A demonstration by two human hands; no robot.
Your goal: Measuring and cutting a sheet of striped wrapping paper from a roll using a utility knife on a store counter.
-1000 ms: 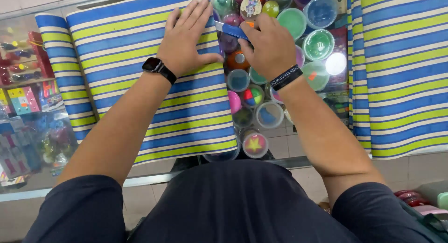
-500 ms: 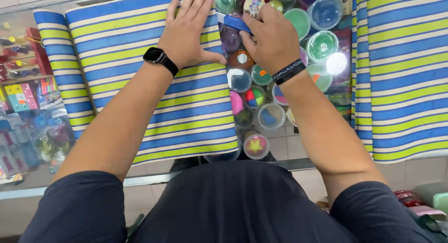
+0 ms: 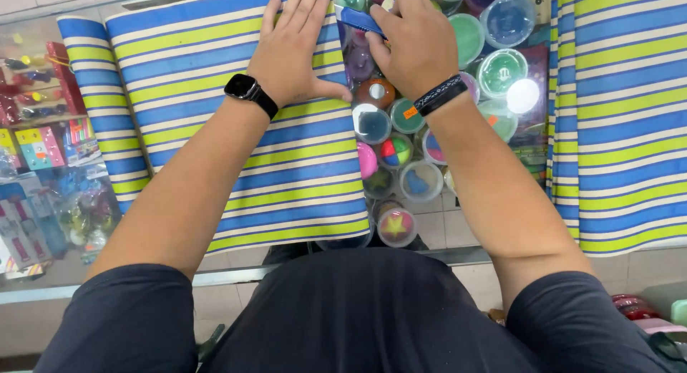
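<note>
Left hand (image 3: 297, 51) lies flat, fingers together, palm down on the blue, yellow and white striped woven mat (image 3: 215, 129), pinning it to the glass counter (image 3: 43, 273). Right hand (image 3: 415, 47) is closed on the mat's blue-bound far-right corner (image 3: 358, 18), lifted just over the round clear plastic tubs of coloured putty (image 3: 401, 154). Mat covers the counter's left part; tubs right of it sit uncovered, approx. half the spread. A second striped mat (image 3: 622, 115) lies far right. Grip detail unclear, prob. a pinch.
</note>
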